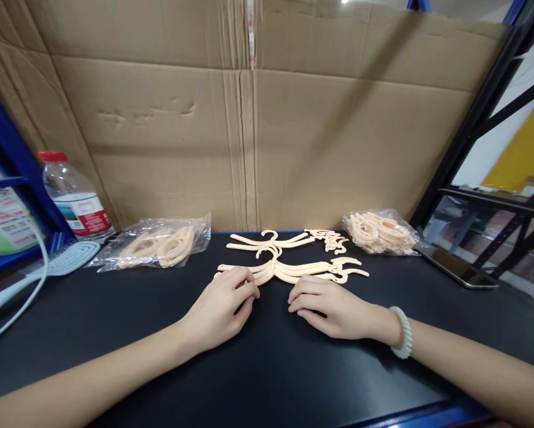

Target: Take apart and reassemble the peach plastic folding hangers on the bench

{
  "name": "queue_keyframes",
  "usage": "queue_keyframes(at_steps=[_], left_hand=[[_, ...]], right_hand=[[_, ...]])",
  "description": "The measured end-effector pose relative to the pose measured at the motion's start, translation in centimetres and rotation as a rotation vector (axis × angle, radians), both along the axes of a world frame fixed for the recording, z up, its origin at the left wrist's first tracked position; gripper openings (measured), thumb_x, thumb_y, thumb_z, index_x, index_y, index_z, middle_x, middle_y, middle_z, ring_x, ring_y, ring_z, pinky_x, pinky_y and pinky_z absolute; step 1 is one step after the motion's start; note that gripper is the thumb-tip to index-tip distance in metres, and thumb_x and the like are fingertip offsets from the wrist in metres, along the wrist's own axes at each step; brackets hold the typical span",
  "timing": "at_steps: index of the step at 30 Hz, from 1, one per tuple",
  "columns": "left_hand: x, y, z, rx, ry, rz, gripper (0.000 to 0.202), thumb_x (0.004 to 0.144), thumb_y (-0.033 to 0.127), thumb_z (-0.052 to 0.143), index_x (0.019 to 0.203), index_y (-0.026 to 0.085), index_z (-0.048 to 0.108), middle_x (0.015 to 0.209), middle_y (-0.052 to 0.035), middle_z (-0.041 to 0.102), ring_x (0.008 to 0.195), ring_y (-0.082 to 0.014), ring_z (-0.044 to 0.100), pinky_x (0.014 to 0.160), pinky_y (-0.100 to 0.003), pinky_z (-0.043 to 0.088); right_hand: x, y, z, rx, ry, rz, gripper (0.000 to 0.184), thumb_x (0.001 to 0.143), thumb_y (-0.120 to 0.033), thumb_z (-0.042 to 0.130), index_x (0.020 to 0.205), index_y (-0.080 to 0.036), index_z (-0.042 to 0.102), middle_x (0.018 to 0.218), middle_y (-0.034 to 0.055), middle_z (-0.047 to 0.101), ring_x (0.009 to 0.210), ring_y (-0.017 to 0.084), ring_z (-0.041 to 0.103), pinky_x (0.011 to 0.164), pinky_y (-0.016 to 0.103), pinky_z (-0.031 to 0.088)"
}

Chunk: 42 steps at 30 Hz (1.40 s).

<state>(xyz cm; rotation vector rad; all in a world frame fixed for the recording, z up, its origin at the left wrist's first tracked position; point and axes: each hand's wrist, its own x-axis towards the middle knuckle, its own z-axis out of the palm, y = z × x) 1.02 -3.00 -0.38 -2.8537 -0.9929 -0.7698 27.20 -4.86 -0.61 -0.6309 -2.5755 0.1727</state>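
Note:
Several cream folding clothes hangers (275,268) lie stacked on the black table with their arms spread and hooks pointing away from me. My left hand (225,306) rests in front of the stack's left end, covering part of it. Its fingers bend loosely with the thumb apart, and no held thing shows. On the other side, my right hand (332,303) lies on the table just below the hangers' right arms. Those fingers are also loosely bent, holding nothing visible. Behind the stack lies another spread hanger (289,242), with small cream hook pieces (332,239) to its right.
Clear bags of folded cream hangers lie at the back left (160,244) and back right (380,232). A red-capped bottle (77,199) and a pale blue hairbrush (73,260) stand left. A phone-like slab (458,267) lies right. Cardboard (160,131) walls off the back.

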Motion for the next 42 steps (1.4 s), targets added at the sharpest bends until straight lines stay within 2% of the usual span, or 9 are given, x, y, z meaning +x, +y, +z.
queue_keyframes(at_steps=[7,14,23,26,28,33,37,42], left_hand=[[0.1,0.0,-0.2,-0.032,0.047,0.075,0.017,0.087,0.016,0.045,0.09,0.021,0.061,0.091,-0.0032,0.064,0.084,-0.0207,0.059,0.074,-0.035,0.045],[-0.2,0.2,-0.4,0.014,0.05,0.112,0.015,0.084,0.015,0.048,0.088,0.021,0.062,0.089,-0.0028,0.065,0.085,-0.021,0.06,0.076,-0.036,0.045],[-0.3,0.6,0.1,0.015,-0.078,0.133,0.016,0.087,0.016,0.042,0.09,0.02,0.057,0.087,-0.0037,0.063,0.081,-0.0192,0.059,0.073,-0.033,0.048],[-0.9,2.0,0.4,-0.008,-0.145,0.165,0.015,0.086,0.017,0.041,0.093,0.019,0.055,0.09,-0.005,0.062,0.085,-0.0197,0.06,0.074,-0.033,0.049],[-1.4,3.6,0.6,-0.016,-0.168,0.165,0.016,0.085,0.018,0.04,0.093,0.019,0.054,0.093,-0.0064,0.063,0.089,-0.0208,0.061,0.079,-0.035,0.05],[-2.4,7.9,0.6,-0.058,-0.14,0.18,0.028,0.083,0.024,0.041,0.103,0.015,0.057,0.108,-0.0126,0.066,0.104,-0.0258,0.062,0.093,-0.042,0.048],[-3.1,9.8,0.3,-0.12,-0.119,0.191,0.035,0.084,0.03,0.04,0.107,0.014,0.061,0.116,-0.0133,0.067,0.109,-0.0264,0.062,0.097,-0.041,0.047],[-3.8,10.5,0.3,-0.173,-0.118,0.201,0.034,0.085,0.031,0.04,0.103,0.018,0.066,0.114,-0.0091,0.07,0.108,-0.0235,0.064,0.098,-0.037,0.047]], right_hand=[[0.0,-0.1,0.2,-0.02,-0.015,-0.008,0.019,0.092,-0.013,0.046,0.1,-0.017,0.063,0.1,0.0082,0.063,0.093,0.017,0.057,0.085,0.032,0.048],[0.2,0.1,-0.1,-0.065,0.022,0.023,0.02,0.091,-0.012,0.046,0.101,-0.018,0.062,0.102,0.0077,0.063,0.095,0.017,0.057,0.087,0.032,0.048],[0.3,0.5,0.2,-0.053,0.094,0.024,0.02,0.092,-0.012,0.046,0.101,-0.019,0.063,0.096,0.0067,0.064,0.092,0.017,0.058,0.084,0.032,0.049],[1.7,2.1,0.7,0.029,0.176,-0.068,0.021,0.092,-0.013,0.046,0.102,-0.02,0.063,0.096,0.0066,0.066,0.092,0.018,0.059,0.083,0.034,0.049],[3.5,3.9,1.1,0.118,0.196,-0.177,0.021,0.092,-0.014,0.046,0.102,-0.02,0.064,0.095,0.0075,0.066,0.092,0.02,0.059,0.083,0.037,0.049],[8.7,8.7,1.7,0.293,-0.018,-0.445,0.03,0.089,-0.011,0.042,0.105,-0.015,0.067,0.092,0.013,0.064,0.091,0.026,0.057,0.08,0.042,0.051],[10.5,10.8,1.2,0.243,-0.147,-0.511,0.041,0.085,-0.006,0.044,0.116,-0.02,0.065,0.098,0.0113,0.066,0.095,0.025,0.056,0.085,0.042,0.05],[10.6,11.3,0.1,0.187,-0.174,-0.5,0.049,0.081,0.001,0.042,0.12,-0.02,0.064,0.101,0.011,0.066,0.095,0.022,0.057,0.085,0.037,0.049]])
